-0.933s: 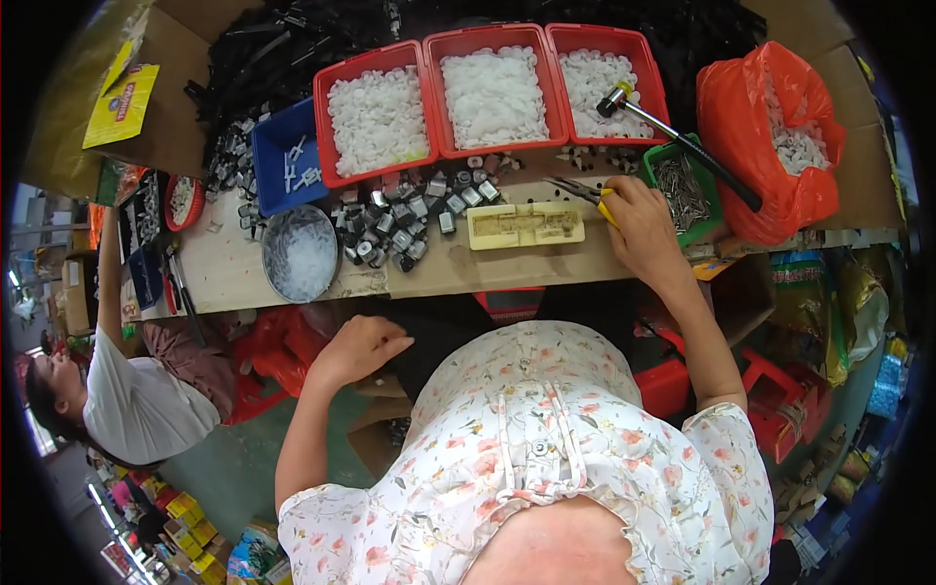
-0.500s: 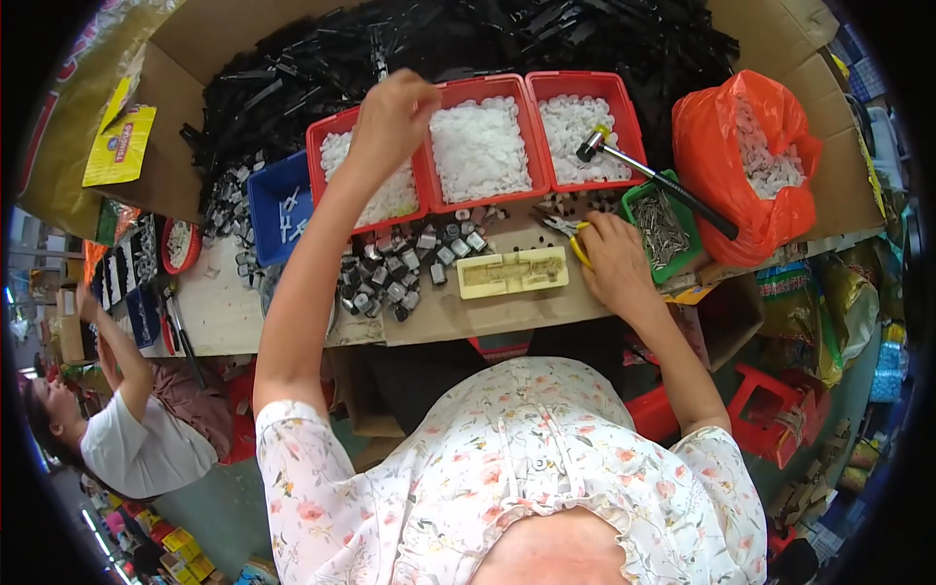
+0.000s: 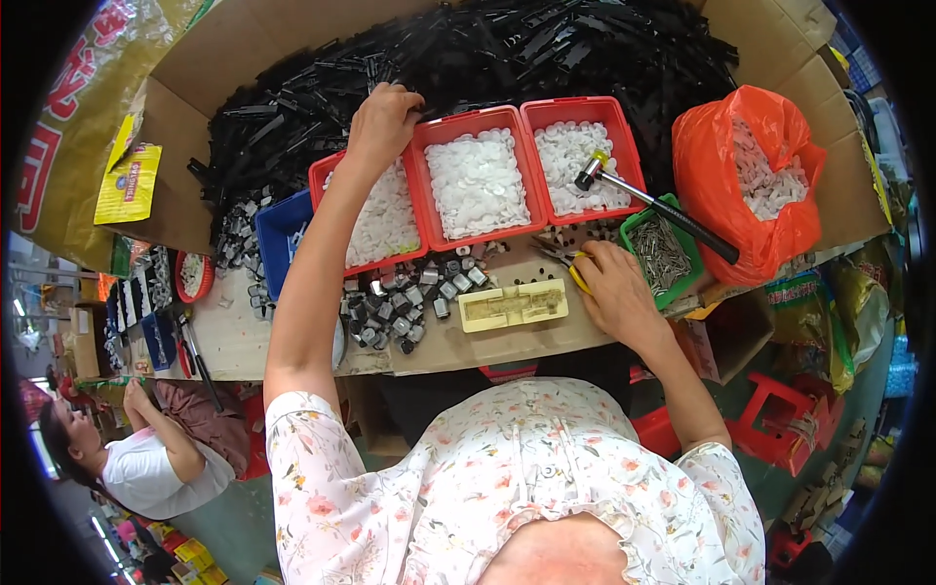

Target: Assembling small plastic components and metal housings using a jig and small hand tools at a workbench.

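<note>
My left hand (image 3: 382,125) reaches across the left red tray (image 3: 336,255) to the near edge of a heap of long black plastic pieces (image 3: 468,58). Its fingers curl together downward; whatever is between them is hidden. My right hand (image 3: 616,290) rests on the table, closed around a pair of pliers (image 3: 577,273) with yellow handles, whose jaws point away to the left. Just left of it lies a cream rectangular block (image 3: 514,305) with a hollowed recess. Beside the block are many small grey and black blocks (image 3: 400,304).
Two more red trays (image 3: 485,229) hold white discs. A hammer (image 3: 673,214) lies across the right tray's edge. A green tray (image 3: 661,249) of metal pins, an orange bag (image 3: 751,185) and a blue bin (image 3: 281,229) stand around. Another person (image 3: 166,458) sits at left.
My left hand has moved slightly left relative to the trays, its fingers lower at the black heap. The right hand keeps its place on the pliers. The whole view has shifted a little.
</note>
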Action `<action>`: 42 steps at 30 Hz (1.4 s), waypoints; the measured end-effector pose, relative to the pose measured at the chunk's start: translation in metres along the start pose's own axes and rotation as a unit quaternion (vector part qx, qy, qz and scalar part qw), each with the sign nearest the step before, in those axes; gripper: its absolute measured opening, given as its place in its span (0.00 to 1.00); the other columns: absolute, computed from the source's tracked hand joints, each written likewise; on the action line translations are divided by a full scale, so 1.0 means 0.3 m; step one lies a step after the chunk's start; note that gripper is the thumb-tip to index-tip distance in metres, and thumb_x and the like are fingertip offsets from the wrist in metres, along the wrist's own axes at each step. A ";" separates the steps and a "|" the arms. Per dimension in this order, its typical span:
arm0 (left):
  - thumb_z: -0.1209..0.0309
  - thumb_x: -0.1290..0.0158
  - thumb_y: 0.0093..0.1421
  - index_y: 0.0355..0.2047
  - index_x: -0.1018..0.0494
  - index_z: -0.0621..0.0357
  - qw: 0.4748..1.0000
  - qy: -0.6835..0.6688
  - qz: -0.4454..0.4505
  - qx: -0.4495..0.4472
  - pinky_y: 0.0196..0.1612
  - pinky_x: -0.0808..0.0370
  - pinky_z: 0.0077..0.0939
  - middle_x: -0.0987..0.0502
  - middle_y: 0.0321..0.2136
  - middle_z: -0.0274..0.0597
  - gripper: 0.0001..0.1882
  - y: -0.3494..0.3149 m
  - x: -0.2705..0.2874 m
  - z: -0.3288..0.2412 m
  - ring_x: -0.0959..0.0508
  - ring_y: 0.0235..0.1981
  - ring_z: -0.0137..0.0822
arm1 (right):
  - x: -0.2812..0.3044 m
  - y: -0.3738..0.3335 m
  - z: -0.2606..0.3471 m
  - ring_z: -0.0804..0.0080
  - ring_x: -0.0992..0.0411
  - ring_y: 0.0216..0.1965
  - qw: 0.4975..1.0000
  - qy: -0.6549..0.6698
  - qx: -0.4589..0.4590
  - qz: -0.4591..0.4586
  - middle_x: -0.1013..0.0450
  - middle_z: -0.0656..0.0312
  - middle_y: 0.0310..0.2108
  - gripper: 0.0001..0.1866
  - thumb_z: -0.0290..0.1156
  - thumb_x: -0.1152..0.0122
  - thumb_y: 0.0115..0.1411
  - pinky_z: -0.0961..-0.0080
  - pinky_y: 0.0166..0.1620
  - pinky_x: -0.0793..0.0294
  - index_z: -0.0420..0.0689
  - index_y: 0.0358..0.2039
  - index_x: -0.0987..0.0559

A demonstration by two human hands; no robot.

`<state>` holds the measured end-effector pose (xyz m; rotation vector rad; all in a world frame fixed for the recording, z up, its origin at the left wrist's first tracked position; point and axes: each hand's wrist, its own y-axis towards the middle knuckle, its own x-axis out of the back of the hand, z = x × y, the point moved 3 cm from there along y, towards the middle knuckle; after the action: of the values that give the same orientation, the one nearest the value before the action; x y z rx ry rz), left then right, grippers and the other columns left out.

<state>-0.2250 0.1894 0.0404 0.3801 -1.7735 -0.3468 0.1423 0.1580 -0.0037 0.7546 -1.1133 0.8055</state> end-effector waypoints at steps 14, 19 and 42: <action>0.73 0.38 0.54 0.33 0.19 0.66 0.787 -0.551 -0.029 0.276 0.31 0.31 0.18 0.21 0.24 0.34 0.09 -0.218 0.116 -0.115 0.26 0.25 0.22 | 0.135 0.127 0.055 0.51 0.29 0.48 0.988 0.133 0.028 -0.078 0.32 0.50 0.48 0.20 0.21 0.36 0.53 0.62 0.50 0.29 0.38 0.48 0.26; 0.77 0.43 0.55 0.30 0.24 0.64 0.774 -0.584 0.079 0.234 0.31 0.33 0.15 0.25 0.25 0.28 0.03 -0.396 0.106 -0.296 0.29 0.28 0.18 | 0.202 0.189 0.129 0.53 0.29 0.47 0.969 0.127 0.055 -0.205 0.31 0.50 0.48 0.22 0.22 0.38 0.56 0.64 0.47 0.27 0.39 0.53 0.26; 0.77 0.37 0.50 0.37 0.25 0.63 0.986 -0.001 -0.058 0.156 0.34 0.27 0.35 0.26 0.37 0.45 0.14 -0.954 0.115 -0.459 0.25 0.35 0.45 | -0.054 0.045 0.231 0.65 0.30 0.42 0.984 0.010 0.178 0.001 0.29 0.62 0.36 0.18 0.24 0.37 0.48 0.66 0.41 0.32 0.43 0.42 0.22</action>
<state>-0.0782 -0.0878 -0.0206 0.7090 -1.8157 -0.1492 0.0948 0.1036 0.0008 1.0396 -0.9620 1.0268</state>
